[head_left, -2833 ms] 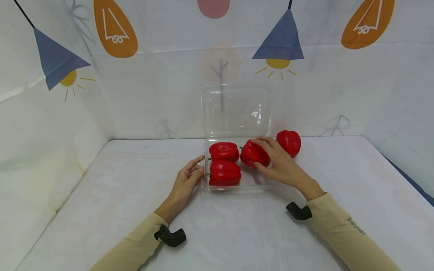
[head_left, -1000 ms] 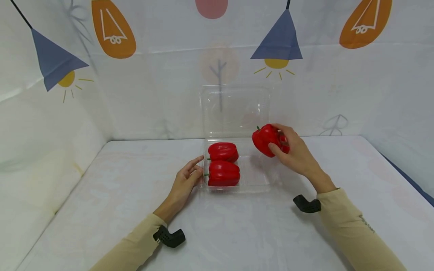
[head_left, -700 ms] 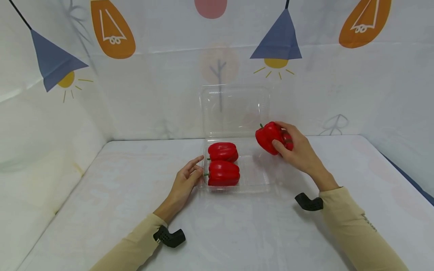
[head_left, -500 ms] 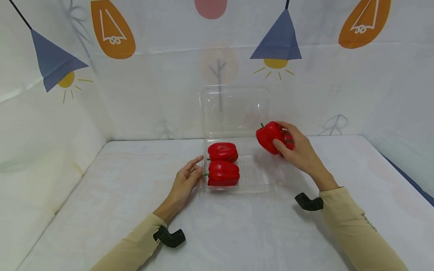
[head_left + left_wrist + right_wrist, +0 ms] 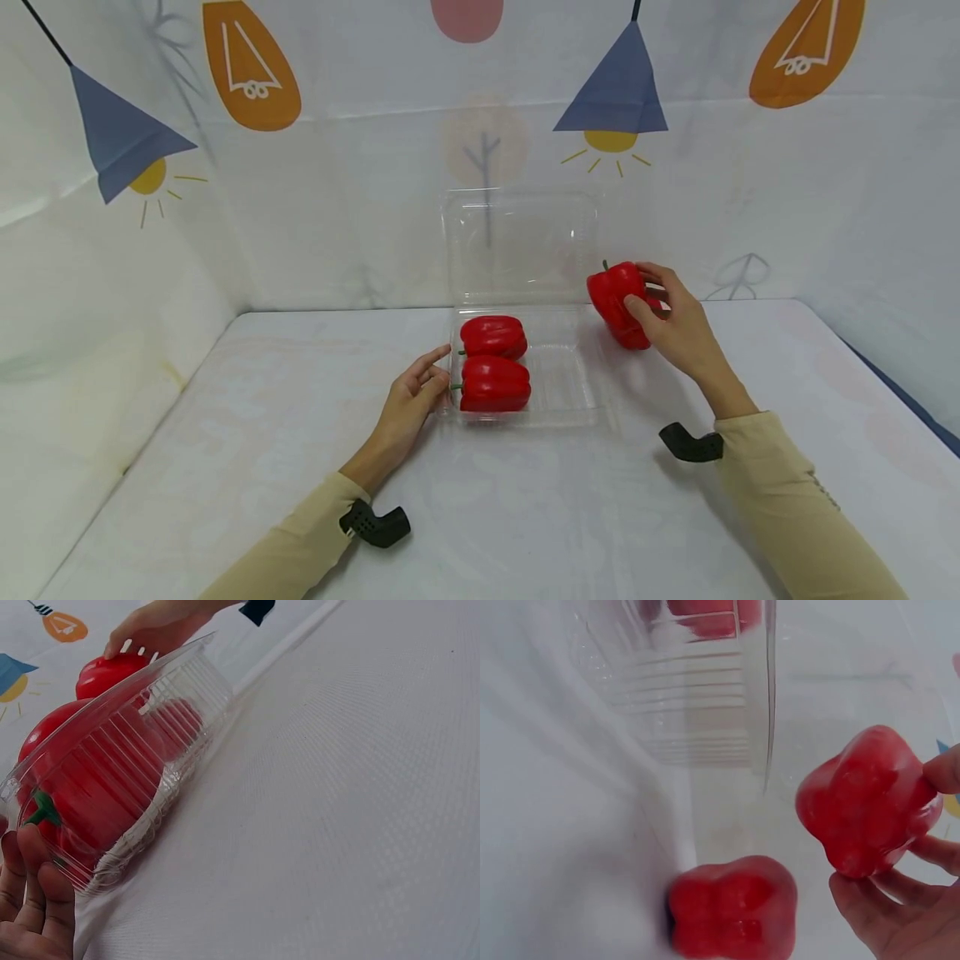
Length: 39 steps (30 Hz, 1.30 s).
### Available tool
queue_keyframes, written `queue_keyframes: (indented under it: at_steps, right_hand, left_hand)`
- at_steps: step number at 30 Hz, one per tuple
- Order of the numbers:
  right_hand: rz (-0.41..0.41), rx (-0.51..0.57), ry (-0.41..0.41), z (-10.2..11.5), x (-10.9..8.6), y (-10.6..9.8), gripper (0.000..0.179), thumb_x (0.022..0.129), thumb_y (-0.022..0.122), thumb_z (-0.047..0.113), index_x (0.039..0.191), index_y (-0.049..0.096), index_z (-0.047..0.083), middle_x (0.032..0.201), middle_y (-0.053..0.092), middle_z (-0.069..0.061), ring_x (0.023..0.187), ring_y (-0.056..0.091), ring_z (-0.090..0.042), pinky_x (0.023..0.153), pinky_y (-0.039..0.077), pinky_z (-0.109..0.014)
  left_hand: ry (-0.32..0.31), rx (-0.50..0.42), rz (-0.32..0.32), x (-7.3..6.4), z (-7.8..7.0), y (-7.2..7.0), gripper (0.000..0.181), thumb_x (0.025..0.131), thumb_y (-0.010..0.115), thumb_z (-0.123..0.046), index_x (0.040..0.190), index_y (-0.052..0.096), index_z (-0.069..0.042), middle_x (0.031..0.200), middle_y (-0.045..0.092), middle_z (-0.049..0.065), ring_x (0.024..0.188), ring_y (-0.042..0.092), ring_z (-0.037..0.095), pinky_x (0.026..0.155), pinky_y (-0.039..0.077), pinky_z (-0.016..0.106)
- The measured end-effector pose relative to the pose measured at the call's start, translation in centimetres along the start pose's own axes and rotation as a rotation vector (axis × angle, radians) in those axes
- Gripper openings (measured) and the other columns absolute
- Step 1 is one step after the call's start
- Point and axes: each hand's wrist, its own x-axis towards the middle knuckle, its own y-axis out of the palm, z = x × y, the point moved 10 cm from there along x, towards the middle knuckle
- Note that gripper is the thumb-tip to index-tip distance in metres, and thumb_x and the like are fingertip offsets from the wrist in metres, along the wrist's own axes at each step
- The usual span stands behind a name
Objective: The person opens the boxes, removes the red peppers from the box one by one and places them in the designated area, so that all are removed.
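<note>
Two in, two out, so it looks about halfway! A front pepper (image 5: 495, 384) and a back pepper (image 5: 493, 336) sit along the left side of the box (image 5: 562, 419), near the desk's (image 5: 315, 367) far edge, lid (image 5: 525, 242) up, unclosed. Of the hands, the right hand (image 5: 678, 325) grips a third pepper (image 5: 870, 799) above the desk; the fourth pepper (image 5: 735, 911) lies just beyond the box's right edge. The left hand (image 5: 412, 396), fingers relaxed, touches its left edge
</note>
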Motion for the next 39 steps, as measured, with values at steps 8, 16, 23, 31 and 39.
queue_keyframes:
  at_steps: [8, 16, 23, 31, 39]
  right_hand:
    - [-0.035, 0.009, 0.099, -1.5, 0.0, -1.4, 0.057, 0.097, 0.047, 0.032, 0.147, 0.026, 0.013, 0.146, 0.036, -0.018, 0.128, 0.041, -0.04, 0.096, 0.042, -0.059]
    - [-0.048, 0.042, 0.169, -2.8, 0.0, -2.0, 0.057, 0.098, 0.039, 0.037, 0.147, 0.024, 0.01, 0.146, 0.035, -0.021, 0.125, 0.044, -0.041, 0.098, 0.041, -0.059]
    - [-0.045, 0.038, 0.199, -3.4, -0.1, -2.5, 0.058, 0.098, 0.036, 0.036, 0.148, 0.022, 0.01, 0.147, 0.033, -0.022, 0.124, 0.043, -0.042, 0.098, 0.04, -0.06]
    - [-0.087, 0.051, 0.233, -4.6, -0.1, -3.5, 0.058, 0.098, 0.032, 0.036, 0.148, 0.021, 0.008, 0.148, 0.032, -0.023, 0.126, 0.039, -0.043, 0.099, 0.038, -0.061]
    - [-0.141, 0.026, 0.25, -5.5, 0.0, -4.2, 0.055, 0.098, 0.031, 0.033, 0.147, 0.026, 0.008, 0.144, 0.038, -0.023, 0.121, 0.046, -0.04, 0.099, 0.043, -0.052]
  left_hand:
    - [-0.004, 0.002, 0.003, 0.0, 0.0, 0.0, 0.042, 0.095, 0.055, -0.019, 0.137, 0.048, -0.024, 0.092, 0.053, 0.002, 0.078, 0.049, 0.009, 0.066, 0.044, 0.017]
    - [-0.006, 0.005, 0.004, -0.1, 0.1, 0.0, 0.042, 0.096, 0.055, -0.02, 0.137, 0.047, -0.025, 0.093, 0.053, 0.003, 0.079, 0.049, 0.01, 0.068, 0.045, 0.017]
    - [-0.01, 0.009, 0.004, -0.1, 0.1, 0.0, 0.042, 0.095, 0.055, -0.021, 0.137, 0.047, -0.025, 0.093, 0.053, 0.003, 0.078, 0.049, 0.008, 0.067, 0.044, 0.017]
    - [-0.011, 0.015, 0.009, -0.1, 0.1, 0.0, 0.042, 0.095, 0.056, -0.024, 0.137, 0.047, -0.026, 0.095, 0.053, 0.004, 0.08, 0.049, 0.01, 0.069, 0.045, 0.017]
    - [-0.009, 0.011, 0.004, -0.1, 0.0, 0.0, 0.042, 0.096, 0.055, -0.022, 0.137, 0.047, -0.025, 0.097, 0.053, 0.006, 0.079, 0.05, 0.008, 0.069, 0.045, 0.017]
